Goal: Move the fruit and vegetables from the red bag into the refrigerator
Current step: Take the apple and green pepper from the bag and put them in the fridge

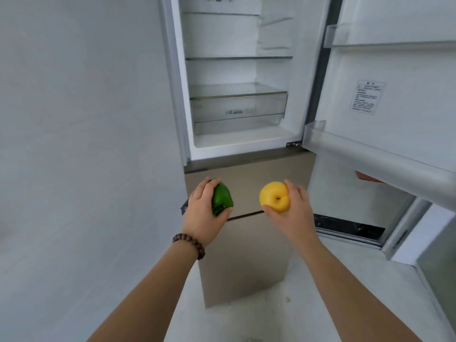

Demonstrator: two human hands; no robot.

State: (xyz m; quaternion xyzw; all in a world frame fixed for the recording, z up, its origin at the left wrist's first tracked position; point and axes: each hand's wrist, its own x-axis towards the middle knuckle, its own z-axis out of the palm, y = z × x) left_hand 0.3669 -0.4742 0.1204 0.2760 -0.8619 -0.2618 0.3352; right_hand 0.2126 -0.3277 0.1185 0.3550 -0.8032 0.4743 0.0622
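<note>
1. Progress: the refrigerator (237, 77) stands with its upper door (394, 95) swung wide. Its glass shelves (238, 58) and clear drawer (238, 107) show no produce, so by this view nothing has been stowed yet. Two items are in transit; judged early in the task.
2. The red bag is not clearly in view. A reddish edge (369, 176) shows beyond the right hand, under the door's lower rack; it cannot be told what that is, nor how much produce remains.
3. Left hand (204, 213): fingers curled round a green bell pepper (222, 199), which sits on the inner side of the palm, thumb under it. A bead bracelet (190, 244) sits on that wrist.
4. Right hand (293, 208): grips a yellow apple (274, 196), dimple facing the camera, fruit on the inner side of the palm, fingers over the top and thumb beneath.
5. Both hands are held level, apart from each other, in front of the closed lower drawers (246, 183). The open compartment lies above and beyond both hands; neither item has crossed its sill.
6. Left to do, as judged: lift both items up and forward into the compartment, let go, then go back for whatever the bag holds.
</note>
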